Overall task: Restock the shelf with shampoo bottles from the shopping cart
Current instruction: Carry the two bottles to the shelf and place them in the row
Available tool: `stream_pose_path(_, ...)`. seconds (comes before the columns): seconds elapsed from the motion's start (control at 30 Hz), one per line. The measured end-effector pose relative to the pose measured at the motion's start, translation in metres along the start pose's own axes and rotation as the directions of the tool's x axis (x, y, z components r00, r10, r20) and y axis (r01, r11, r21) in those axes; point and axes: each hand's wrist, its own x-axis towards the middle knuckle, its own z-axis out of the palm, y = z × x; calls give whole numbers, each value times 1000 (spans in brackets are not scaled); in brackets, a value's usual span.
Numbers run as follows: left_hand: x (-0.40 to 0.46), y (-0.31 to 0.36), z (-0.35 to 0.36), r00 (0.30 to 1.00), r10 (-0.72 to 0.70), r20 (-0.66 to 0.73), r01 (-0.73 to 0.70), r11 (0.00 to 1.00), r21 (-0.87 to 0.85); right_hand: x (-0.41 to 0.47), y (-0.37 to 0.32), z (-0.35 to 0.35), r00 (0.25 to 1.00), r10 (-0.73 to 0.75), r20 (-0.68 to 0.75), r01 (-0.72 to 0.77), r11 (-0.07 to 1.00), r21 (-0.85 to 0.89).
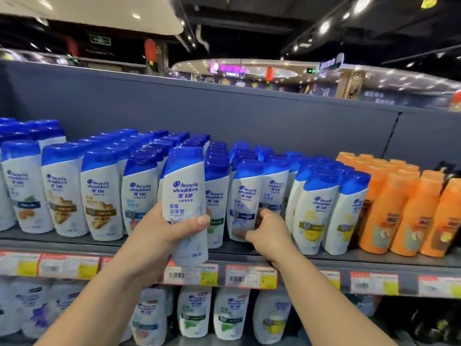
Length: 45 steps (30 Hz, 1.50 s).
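left hand: your left hand [163,229] grips a white shampoo bottle [185,203] with a blue cap; thumb across the front label, fingers wrapped behind.
held bottle: upright, slight tilt, in front of the shelf edge [124,244], not on the shelf; its base hangs over the price tags [192,273].
right hand: your right hand [267,229] is on a shelved bottle [245,203] just right of the held one; fingers curl round its lower right side, thumb on the lower front.
shelved bottle: stands in the front row, leaning a little, touching its neighbours.
shelf row: blue-capped white bottles packed several deep, left to centre-right; orange bottles [399,211] at the right end.
lower shelf: more white bottles [194,310] under the tag strip, blurred.
cart: out of view.
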Motion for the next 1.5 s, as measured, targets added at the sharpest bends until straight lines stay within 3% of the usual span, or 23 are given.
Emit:
stream_pose_path(0.57, -13, -5, 33, 995, -61, -84, 66, 996, 54, -1, -5, -19, 989, 18, 146, -19, 1000, 6)
stream_pose_path(0.6, -13, -5, 36, 995, -68, -77, 73, 995, 65, -5, -10, -27, 992, -20, 126, 15, 999, 37)
stream_pose_path(0.67, -11, -7, 44, 996, -68, -55, 72, 995, 68, -19, -32, -57, 981, -185, -55, 189, 979, 78)
stream_pose_path(0.7, -8, -7, 51, 997, -64, -38, 66, 995, 72, -28, -49, -77, 941, -305, -145, 317, 946, 64)
stream_pose_path(0.73, -4, -7, 59, 998, -58, -10, 58, 995, 81, -37, -69, -98, 898, -414, -148, 421, 907, 19)
stream_pose_path(0.8, 6, -9, 78, 998, -43, 53, 39, 995, 89, -44, -105, -129, 858, -498, 124, 513, 845, -155)
stream_pose_path(0.87, 18, -13, 98, 995, -22, 95, 13, 995, 98, -36, -126, -141, 830, -412, 376, 545, 744, -387)
stream_pose_path(0.93, 30, -15, 114, 994, -33, 106, 22, 994, 103, -19, -134, -146, 830, -368, 419, 550, 666, -504)
stream_pose_path(1.0, 40, -19, 121, 997, -25, 73, 11, 981, 195, -3, -132, -151, 848, -333, 413, 523, 658, -541)
stream_pose_path(1.1, 35, -28, 116, 1000, 1, -7, 3, 881, 473, 18, -122, -157, 872, -290, 394, 481, 659, -579)
stream_pose_path(1.23, 17, -40, 105, 999, -45, 12, 18, 618, 786, 38, -107, -142, 887, -284, 365, 459, 639, -617)
stream_pose_path(1.33, 17, -42, 106, 992, -83, 95, -44, 470, 881, 46, -99, -135, 895, -298, 332, 446, 621, -644)
stream_pose_path(1.5, 25, -45, 109, 990, -88, 107, -62, 404, 913, 47, -100, -138, 886, -325, 331, 464, 620, -633)
